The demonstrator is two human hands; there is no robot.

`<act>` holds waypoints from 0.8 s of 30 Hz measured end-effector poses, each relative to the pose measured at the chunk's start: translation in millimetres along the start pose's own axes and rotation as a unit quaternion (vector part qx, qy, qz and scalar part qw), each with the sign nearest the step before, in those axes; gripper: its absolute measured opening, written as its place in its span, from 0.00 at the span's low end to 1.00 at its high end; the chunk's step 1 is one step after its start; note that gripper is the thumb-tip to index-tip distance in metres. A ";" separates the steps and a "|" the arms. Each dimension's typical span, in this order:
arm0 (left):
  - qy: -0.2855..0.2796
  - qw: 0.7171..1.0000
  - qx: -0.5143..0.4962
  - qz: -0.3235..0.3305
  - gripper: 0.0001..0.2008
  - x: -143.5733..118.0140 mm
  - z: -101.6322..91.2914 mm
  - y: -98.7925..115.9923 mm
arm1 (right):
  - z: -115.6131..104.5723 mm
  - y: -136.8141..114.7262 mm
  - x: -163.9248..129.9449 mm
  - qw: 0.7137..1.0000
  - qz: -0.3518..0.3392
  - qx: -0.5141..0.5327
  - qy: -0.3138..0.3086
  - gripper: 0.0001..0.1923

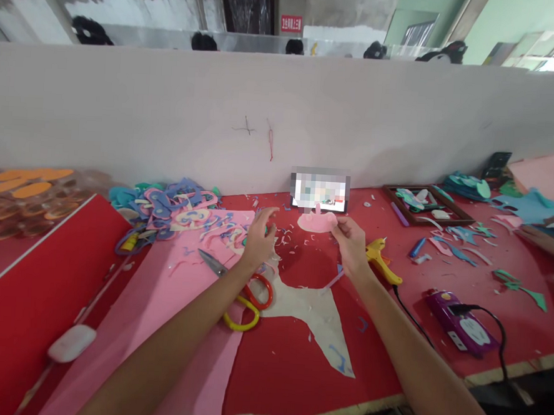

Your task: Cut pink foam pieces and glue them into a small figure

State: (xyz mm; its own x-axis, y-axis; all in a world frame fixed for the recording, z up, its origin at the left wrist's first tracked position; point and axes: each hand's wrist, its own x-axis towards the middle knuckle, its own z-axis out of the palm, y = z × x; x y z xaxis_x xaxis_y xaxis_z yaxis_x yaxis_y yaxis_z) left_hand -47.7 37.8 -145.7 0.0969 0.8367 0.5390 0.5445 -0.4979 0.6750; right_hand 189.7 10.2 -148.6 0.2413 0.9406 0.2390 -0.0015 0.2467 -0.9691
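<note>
Your right hand (350, 242) pinches the pink foam cutout (317, 222) at its three o'clock edge; keep that grip light. Left hand (259, 238) hovers with fingers spread, holding nothing, scissors (239, 286) beneath it on the tabletop (296, 359).

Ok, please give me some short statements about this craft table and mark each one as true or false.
1. The right hand holds a pink cut-out. True.
2. The scissors are in the left hand. False: they lie on the table, by the left forearm.
3. The yellow glue gun lies to the right of the right hand. True.
4. The table top is green. False: it is red.
5. The white mouse lies beside the glue gun. False: it lies far left.
</note>
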 end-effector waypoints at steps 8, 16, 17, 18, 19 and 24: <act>-0.072 0.995 -0.021 0.067 0.18 -7.7 -0.5 15.5 | 5.5 0.5 -2.5 0.993 -0.064 -0.077 -0.061 0.22; -0.112 0.987 0.033 0.112 0.15 -9.2 3.5 13.9 | 7.4 -3.7 -6.8 0.976 -0.115 -0.144 -0.116 0.22; -0.112 0.987 0.033 0.109 0.15 -9.4 3.8 13.5 | 7.7 -3.6 -7.6 0.974 -0.119 -0.151 -0.118 0.22; -0.111 0.988 0.030 0.105 0.14 -9.5 3.8 13.1 | 8.0 -3.3 -8.2 0.973 -0.123 -0.156 -0.121 0.23; -0.110 0.988 0.027 0.100 0.14 -9.5 3.8 12.9 | 8.1 -2.7 -8.6 0.971 -0.126 -0.160 -0.123 0.23; -0.113 0.989 0.011 0.093 0.13 -8.5 4.0 12.7 | 8.0 -0.2 -8.7 0.969 -0.131 -0.172 -0.123 0.22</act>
State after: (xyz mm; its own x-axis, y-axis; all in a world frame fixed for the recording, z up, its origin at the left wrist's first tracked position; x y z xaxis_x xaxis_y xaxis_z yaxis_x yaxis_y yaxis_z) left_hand -38.3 25.3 -143.8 0.3797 0.7616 0.5252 0.5172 -0.6454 0.5621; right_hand 179.8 3.8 -150.0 -0.0482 0.8934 0.4467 0.3623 0.4324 -0.8257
